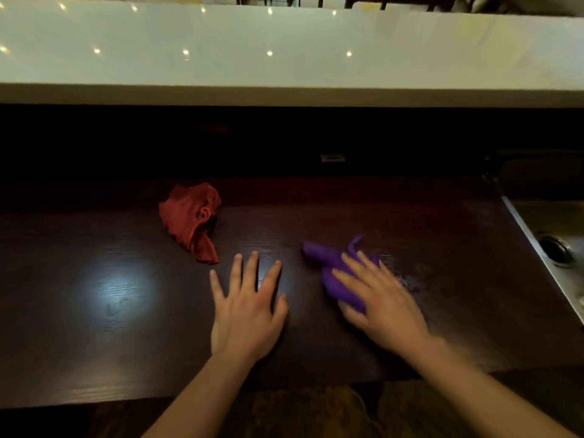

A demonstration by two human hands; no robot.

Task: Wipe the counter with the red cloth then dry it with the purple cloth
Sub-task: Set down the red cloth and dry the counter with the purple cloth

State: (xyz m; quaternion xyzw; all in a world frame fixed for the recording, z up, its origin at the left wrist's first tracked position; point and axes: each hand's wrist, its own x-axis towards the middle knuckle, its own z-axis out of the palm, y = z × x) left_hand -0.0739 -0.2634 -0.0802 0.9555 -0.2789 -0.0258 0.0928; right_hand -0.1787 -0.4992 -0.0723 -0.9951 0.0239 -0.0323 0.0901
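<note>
A dark wooden counter (316, 336) is filling most of the head view, its grain showing where a pale pool of light is reflecting on the left part. Nearest the camera, two bare forearms are reaching in from the bottom edge over the counter's front rim.

The left hand (245, 314) is lying flat on the wood, palm down, fingers spread and grasping nothing. Just to its right, the right hand (384, 306) is pressing down on the purple cloth (331, 267), fingers extended rather than curled; whether they are pinching the fabric cannot be told, as this hand is looking blurred. The purple cloth is bunched and rumpled, a vivid violet, with a thin corner sticking up at its far end and a lobe poking out toward the left. The wood around it is showing faint pale speckles.

Farther back and to the left, the red cloth (191, 219) is lying crumpled in a loose heap, touched by neither hand, a narrow tail of it trailing toward the left hand's fingertips.

At the right edge, a metal sink (556, 248) with a dark drain is adjoining the counter. Beyond the counter, a black upright panel is carrying a small pale plate (332, 158), too small to read. Above it, a glossy white ledge (284, 45) is reflecting small ceiling lights.
</note>
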